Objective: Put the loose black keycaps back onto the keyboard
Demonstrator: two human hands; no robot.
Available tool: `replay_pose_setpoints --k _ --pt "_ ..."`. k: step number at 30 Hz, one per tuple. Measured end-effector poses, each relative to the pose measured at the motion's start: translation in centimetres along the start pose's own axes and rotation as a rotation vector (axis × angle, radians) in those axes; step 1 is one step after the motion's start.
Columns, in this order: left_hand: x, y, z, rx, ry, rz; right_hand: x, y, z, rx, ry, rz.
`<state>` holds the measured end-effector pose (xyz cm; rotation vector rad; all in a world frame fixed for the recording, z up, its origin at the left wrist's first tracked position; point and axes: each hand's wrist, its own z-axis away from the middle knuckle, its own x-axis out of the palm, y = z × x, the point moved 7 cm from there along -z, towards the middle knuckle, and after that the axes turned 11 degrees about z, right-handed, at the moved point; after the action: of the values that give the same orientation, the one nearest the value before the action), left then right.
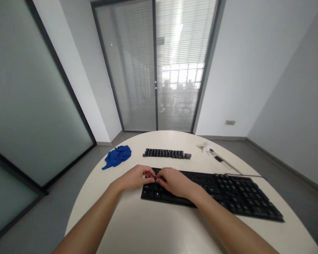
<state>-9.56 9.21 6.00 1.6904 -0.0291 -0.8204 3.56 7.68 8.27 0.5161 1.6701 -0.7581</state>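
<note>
A black keyboard (172, 201) lies slantwise across the round table, its left end under my fingers. My left hand (139, 177) reaches in from the left, thumb and fingers bent together over the keyboard's left part. My right hand (175, 181) rests over the keys from the other side, its thumb and forefinger pinched. The fingertips of both hands meet at a small dark keycap (155, 179), mostly covered by them. Loose black keycaps (164, 153) sit in tight rows behind the keyboard. My right hand hides part of the key area.
A crumpled blue cloth (117, 156) lies at the table's left back. Toward the right back are a white crumpled piece (205, 146), a thin stick-like brush (225, 161) and a small black block (218, 159). A cable (250, 175) runs behind the keyboard. The pale table (137, 225) has a curved edge.
</note>
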Motion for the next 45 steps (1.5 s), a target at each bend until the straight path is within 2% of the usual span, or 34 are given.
replay_pose_setpoints --k 6,12,19,23,27,32,36,39,41,45 --pt "0.2 0.2 0.0 0.003 -0.006 -0.045 0.4 0.3 -0.1 -0.049 0.03 -0.003" --pt "0.1 0.1 0.0 0.031 -0.025 -0.078 0.1 0.7 -0.1 0.016 0.03 -0.051" --pt "0.3 0.3 0.0 0.005 -0.029 -0.063 0.3 0.8 -0.2 -0.02 0.052 -0.074" --pt "0.2 1.2 0.2 0.066 -0.023 -0.143 -0.2 1.0 -0.2 0.011 0.066 -0.068" --pt "0.4 2.1 0.3 0.164 -0.061 -0.254 -1.3 2.0 -0.1 0.121 0.067 0.011" --pt "0.6 2.4 0.4 0.163 -0.102 -0.306 -2.6 2.6 0.9 0.166 -0.031 0.106" --pt "0.6 2.1 0.3 0.143 -0.089 -0.269 -2.3 1.6 2.3 0.121 -0.249 0.095" --pt "0.2 1.3 0.1 0.065 -0.027 -0.294 -1.3 1.0 3.0 0.131 -0.406 0.138" --pt "-0.1 0.6 0.0 -0.003 0.012 -0.312 -1.0 0.8 2.9 0.137 -0.425 0.173" --pt "-0.3 -0.4 0.0 -0.096 0.022 -0.282 -0.8 0.4 2.3 0.089 -0.377 0.205"
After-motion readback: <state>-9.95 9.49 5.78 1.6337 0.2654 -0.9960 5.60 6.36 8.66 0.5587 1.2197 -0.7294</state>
